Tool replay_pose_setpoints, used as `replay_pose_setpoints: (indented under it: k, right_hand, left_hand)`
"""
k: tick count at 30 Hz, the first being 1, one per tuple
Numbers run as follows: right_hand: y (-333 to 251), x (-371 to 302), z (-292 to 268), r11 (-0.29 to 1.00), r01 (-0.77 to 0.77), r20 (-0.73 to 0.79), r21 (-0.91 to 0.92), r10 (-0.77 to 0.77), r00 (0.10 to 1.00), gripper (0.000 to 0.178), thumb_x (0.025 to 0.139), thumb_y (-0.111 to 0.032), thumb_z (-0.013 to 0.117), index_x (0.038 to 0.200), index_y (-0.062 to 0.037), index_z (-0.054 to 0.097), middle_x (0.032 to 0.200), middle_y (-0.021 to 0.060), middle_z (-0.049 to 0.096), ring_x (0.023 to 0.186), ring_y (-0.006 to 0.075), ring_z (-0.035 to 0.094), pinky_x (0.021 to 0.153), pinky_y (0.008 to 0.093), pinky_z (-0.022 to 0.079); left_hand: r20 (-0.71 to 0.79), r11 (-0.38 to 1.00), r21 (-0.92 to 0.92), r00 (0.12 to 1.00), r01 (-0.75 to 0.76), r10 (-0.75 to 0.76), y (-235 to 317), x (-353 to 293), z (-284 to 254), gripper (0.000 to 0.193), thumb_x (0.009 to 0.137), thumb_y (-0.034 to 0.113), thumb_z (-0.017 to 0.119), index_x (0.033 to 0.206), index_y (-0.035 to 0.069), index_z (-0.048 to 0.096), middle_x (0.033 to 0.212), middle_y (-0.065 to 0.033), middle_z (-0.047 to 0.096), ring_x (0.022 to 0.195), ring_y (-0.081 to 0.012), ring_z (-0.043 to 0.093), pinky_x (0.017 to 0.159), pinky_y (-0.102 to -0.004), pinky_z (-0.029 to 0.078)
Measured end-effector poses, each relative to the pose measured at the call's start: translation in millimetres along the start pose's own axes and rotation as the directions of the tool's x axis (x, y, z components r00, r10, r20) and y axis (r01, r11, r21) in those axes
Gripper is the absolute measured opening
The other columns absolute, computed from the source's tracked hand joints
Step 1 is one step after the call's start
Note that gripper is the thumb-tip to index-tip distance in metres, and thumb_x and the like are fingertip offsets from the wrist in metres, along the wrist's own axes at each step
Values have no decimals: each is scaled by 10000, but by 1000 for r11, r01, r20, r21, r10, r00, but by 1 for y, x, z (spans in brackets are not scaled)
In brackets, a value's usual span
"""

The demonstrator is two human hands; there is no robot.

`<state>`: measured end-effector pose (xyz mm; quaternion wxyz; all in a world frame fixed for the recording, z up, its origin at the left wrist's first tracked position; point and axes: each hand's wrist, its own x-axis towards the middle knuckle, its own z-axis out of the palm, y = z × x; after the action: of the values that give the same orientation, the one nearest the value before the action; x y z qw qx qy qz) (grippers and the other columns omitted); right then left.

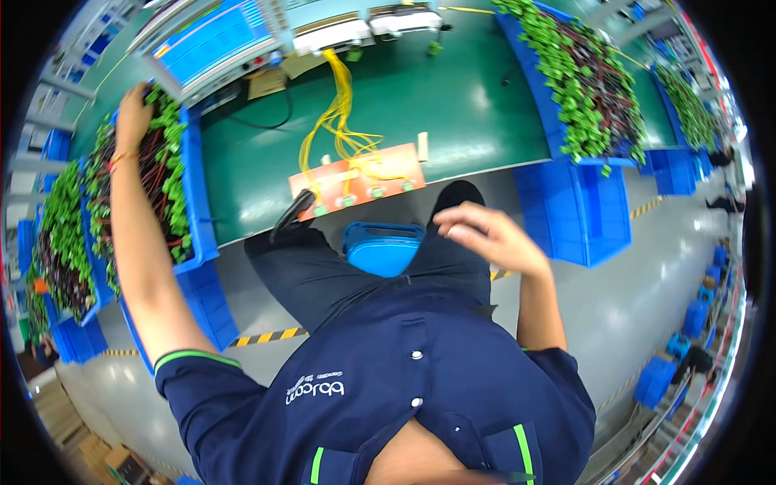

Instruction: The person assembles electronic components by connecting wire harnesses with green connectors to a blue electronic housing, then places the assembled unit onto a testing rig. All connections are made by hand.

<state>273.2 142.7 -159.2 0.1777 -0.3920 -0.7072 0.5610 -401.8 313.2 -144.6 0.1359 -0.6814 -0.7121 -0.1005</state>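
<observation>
My left hand (134,118) reaches over the far end of a blue bin (194,174) at the left. The bin is packed with dark and red wires with green connectors (171,129). What its fingertips touch or hold is hidden. My right hand (495,236) hovers over my right thigh, fingers loosely stretched and nothing in them. Between the hands, at the bench's front edge, lies an orange board (396,165) with several small green connectors along it. Yellow wires (343,101) run from it to the equipment behind. A black handle-like tool (293,214) rests against its left end.
An instrument with a lit blue screen (214,44) stands at the back left of the green bench (477,105). White-fronted units (331,34) sit beside it. Another blue bin (529,69) of green-ended wires is at the right. A blue stool (384,246) shows between my knees.
</observation>
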Motion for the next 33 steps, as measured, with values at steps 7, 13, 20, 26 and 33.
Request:
replay_pose_setpoints:
  k: [7, 13, 20, 26, 33]
  right_hand:
    - [-42, -8, -159, 950, 113, -613, -292, -277, 740, 225, 987, -122, 553, 1143, -13, 674, 1032, 57, 688, 955, 128, 643, 842, 263, 494]
    - [2, 3, -278, 275, -379, -455, -884, -318, 832, 293, 889, -102, 633, 1178, -101, 676, 1171, 100, 616, 1123, 282, 559, 1005, 376, 432]
    - [-5, -8, -327, 587, -200, -530, -785, -468, 708, 207, 928, -167, 636, 1100, -95, 726, 1145, 78, 691, 1099, 196, 628, 974, 290, 450]
    - [-80, -30, -288, 801, 422, -842, -424, -520, 141, 337, 1018, -203, 536, 1197, 63, 638, 1086, 155, 697, 1066, 231, 657, 951, 343, 507]
    - [-110, -57, -215, 776, 614, -667, -141, -533, 520, 423, 1051, -221, 386, 1305, 91, 519, 1098, 163, 652, 787, 162, 605, 775, 317, 501]
  left_hand:
    - [-114, 983, -95, 982, -160, 149, 71, -66, -79, 399, 891, 87, 655, 1281, 68, 575, 1177, -186, 613, 1120, -353, 584, 974, -411, 458]
    - [-86, 721, -692, 989, 27, -120, 187, -172, -126, 308, 984, 68, 555, 1280, -14, 572, 1148, -98, 636, 1077, -169, 606, 954, -322, 463]
    - [-258, 486, -872, 901, -62, -348, 245, -264, -122, 245, 981, 15, 494, 1183, -85, 589, 889, -121, 633, 803, -162, 579, 750, -283, 484]
    - [-183, 308, -948, 922, -74, -341, 300, -262, -104, 248, 987, 37, 500, 1199, -69, 573, 797, -95, 615, 703, -125, 557, 667, -242, 454]
    - [-84, 165, -984, 988, -62, -130, 361, -248, -98, 236, 973, 7, 516, 1175, -79, 602, 800, -83, 619, 722, -117, 591, 662, -234, 473]
